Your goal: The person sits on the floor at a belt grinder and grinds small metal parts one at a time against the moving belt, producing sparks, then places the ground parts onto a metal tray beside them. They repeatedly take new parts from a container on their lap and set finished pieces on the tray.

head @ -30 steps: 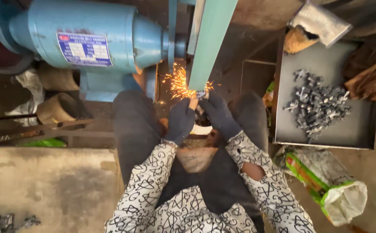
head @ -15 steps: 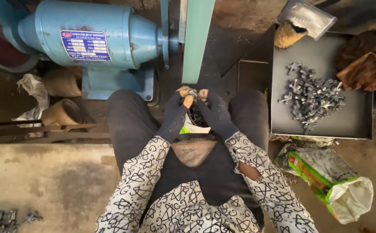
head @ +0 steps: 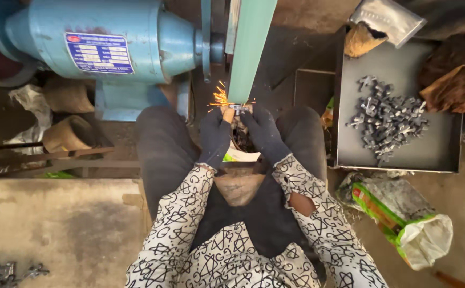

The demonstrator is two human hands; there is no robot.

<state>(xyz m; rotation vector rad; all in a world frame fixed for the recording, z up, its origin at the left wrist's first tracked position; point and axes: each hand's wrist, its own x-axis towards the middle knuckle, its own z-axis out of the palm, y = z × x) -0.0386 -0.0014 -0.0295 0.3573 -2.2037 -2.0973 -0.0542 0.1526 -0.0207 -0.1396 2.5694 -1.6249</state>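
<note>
Both of my hands wear dark gloves and meet in front of my knees. My left hand and my right hand pinch a small metal part between their fingertips. The part presses against the lower end of a green sanding belt, and orange sparks fly off to the left. The belt runs off a light blue motor at the upper left. My patterned sleeves and dark trousers fill the lower middle.
A dark metal tray at the right holds a heap of several small grey metal parts. A green and white sack lies below it. More metal parts lie at the bottom left, and brown cloth bundles lie under the motor.
One second ago the part was on the belt with sparks. Half a second ago it was pulled back, no sparks. Now my hands have pushed it against the belt again.
</note>
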